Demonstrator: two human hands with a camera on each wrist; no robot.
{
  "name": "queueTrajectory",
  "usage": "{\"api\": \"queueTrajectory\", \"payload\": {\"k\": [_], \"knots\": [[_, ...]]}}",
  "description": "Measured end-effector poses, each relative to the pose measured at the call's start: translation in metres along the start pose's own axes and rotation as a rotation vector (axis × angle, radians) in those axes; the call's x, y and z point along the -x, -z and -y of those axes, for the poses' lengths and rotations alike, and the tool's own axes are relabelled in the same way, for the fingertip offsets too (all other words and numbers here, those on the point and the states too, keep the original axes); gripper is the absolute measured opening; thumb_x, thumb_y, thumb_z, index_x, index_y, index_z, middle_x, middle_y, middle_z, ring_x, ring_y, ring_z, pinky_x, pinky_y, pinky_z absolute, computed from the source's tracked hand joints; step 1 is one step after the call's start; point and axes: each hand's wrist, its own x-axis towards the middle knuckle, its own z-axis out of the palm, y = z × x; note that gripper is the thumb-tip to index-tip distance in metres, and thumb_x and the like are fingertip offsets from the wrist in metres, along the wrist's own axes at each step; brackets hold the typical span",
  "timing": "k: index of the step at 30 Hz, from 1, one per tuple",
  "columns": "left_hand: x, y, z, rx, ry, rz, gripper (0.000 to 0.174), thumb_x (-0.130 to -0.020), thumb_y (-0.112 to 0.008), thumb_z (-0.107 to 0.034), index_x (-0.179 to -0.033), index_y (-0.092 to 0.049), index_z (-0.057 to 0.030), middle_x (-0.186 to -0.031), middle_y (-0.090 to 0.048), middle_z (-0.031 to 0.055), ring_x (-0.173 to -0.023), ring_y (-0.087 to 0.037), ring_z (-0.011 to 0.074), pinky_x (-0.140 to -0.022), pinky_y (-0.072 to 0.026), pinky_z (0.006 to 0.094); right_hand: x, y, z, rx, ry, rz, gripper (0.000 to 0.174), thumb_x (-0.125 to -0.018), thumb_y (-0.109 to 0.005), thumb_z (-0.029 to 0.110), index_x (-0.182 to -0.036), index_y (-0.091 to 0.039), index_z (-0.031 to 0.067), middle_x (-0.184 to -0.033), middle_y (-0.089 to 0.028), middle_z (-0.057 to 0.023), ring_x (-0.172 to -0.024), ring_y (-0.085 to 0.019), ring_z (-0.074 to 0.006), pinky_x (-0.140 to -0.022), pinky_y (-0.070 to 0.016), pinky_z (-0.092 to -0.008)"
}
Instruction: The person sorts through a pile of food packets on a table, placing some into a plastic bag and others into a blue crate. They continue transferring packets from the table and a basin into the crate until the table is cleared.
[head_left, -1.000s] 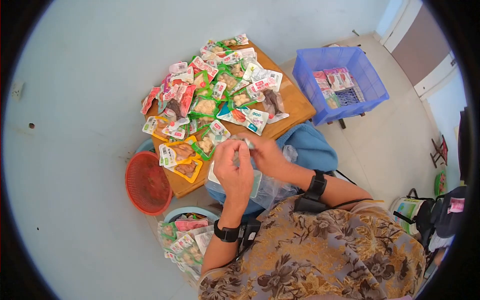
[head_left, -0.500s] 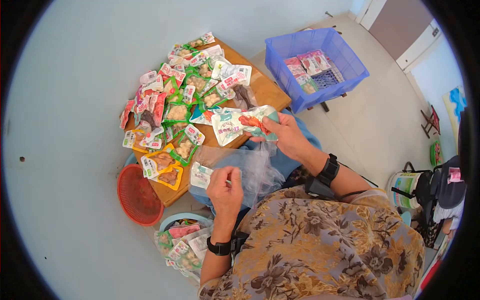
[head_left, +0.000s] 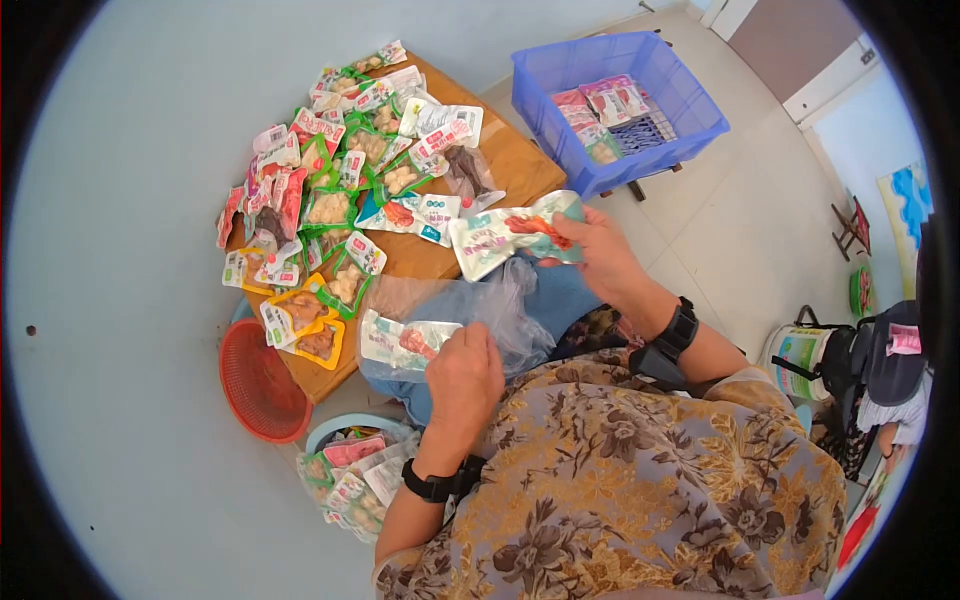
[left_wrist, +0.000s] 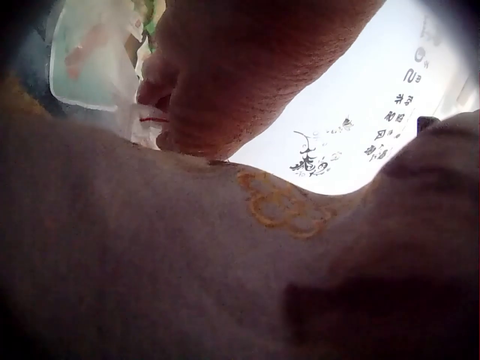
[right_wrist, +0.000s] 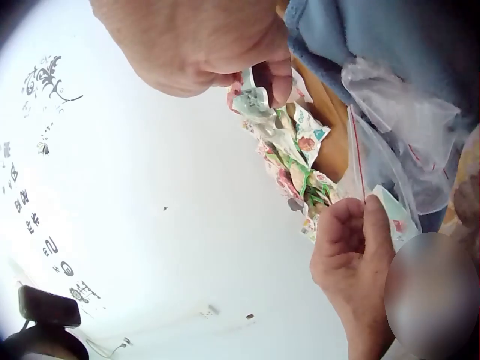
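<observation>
My left hand pinches the edge of a clear zip bag with a red line along its seal. A white and teal food packet with a reddish picture shows through the bag. To the right and higher, my right hand grips another white and teal packet by one end, thumb on top, its other end pointing left over the table edge. Close up in the left wrist view, the left hand hides most of the bag. More clear bags lie on blue cloth in the lap.
Many sealed food packets are heaped on the wooden table. A blue crate with several packets stands beyond it at right. Below the table's left side are a red basket and a tub heaped with packets.
The hands were together a second ago, then came apart with the right hand holding a packet. The head view has shifted, and the packet in the bag shows more fully now.
</observation>
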Motion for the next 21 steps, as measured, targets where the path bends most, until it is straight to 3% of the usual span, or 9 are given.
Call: {"api": "queueTrajectory", "payload": {"k": [7, 13, 16, 19, 21], "knots": [[-0.004, -0.005, 0.001, 0.214, 0.164, -0.286, 0.008, -0.086, -0.066, -0.009, -0.083, -0.060, -0.0062, -0.064, -0.061, 0.0117, -0.056, -0.062, 0.0288, -0.053, -0.0477, 0.0380, 0.028, 0.032, 0.026, 0.143, -0.044, 0.006, 0.010, -0.093, -0.060, 0.015, -0.096, -0.062, 0.0048, -0.082, -0.065, -0.0012, -0.064, -0.058, -0.0093, -0.050, -0.0444, -0.0250], [-0.011, 0.000, -0.004, 0.250, 0.216, -0.366, 0.007, -0.087, -0.067, -0.008, -0.084, -0.061, -0.0059, -0.058, -0.057, 0.0094, -0.049, -0.059, 0.0227, -0.049, -0.0458, 0.0350, 0.041, 0.050, 0.023, 0.220, -0.122, 0.083, 0.012, -0.092, -0.061, 0.011, -0.091, -0.066, -0.0002, -0.080, -0.068, -0.0064, -0.061, -0.061, -0.0107, -0.050, -0.0456, -0.0247], [-0.012, -0.001, -0.006, 0.258, 0.224, -0.392, 0.007, -0.086, -0.068, -0.007, -0.084, -0.062, -0.0060, -0.056, -0.056, 0.0090, -0.048, -0.058, 0.0215, -0.048, -0.0454, 0.0342, 0.051, 0.045, 0.019, 0.194, -0.219, 0.187, 0.014, -0.091, -0.061, 0.007, -0.095, -0.067, -0.0047, -0.086, -0.071, -0.0109, -0.064, -0.066, -0.0125, -0.055, -0.0512, -0.0252], [-0.014, -0.001, -0.006, 0.255, 0.250, -0.401, 0.006, -0.087, -0.068, -0.007, -0.085, -0.062, -0.0064, -0.056, -0.057, 0.0092, -0.047, -0.058, 0.0214, -0.048, -0.0455, 0.0334, 0.055, 0.032, 0.022, 0.138, -0.235, 0.231, 0.018, -0.092, -0.059, 0.002, -0.105, -0.066, -0.0082, -0.095, -0.072, -0.0137, -0.076, -0.070, -0.0152, -0.067, -0.0580, -0.0290], [-0.014, -0.003, -0.007, 0.260, 0.233, -0.413, 0.006, -0.087, -0.068, -0.008, -0.086, -0.062, -0.0066, -0.056, -0.058, 0.0095, -0.048, -0.059, 0.0214, -0.048, -0.0456, 0.0333, 0.053, 0.031, 0.016, 0.101, -0.248, 0.245, 0.019, -0.093, -0.059, 0.003, -0.107, -0.066, -0.0082, -0.096, -0.072, -0.0134, -0.078, -0.070, -0.0150, -0.069, -0.0577, -0.0291]]}}
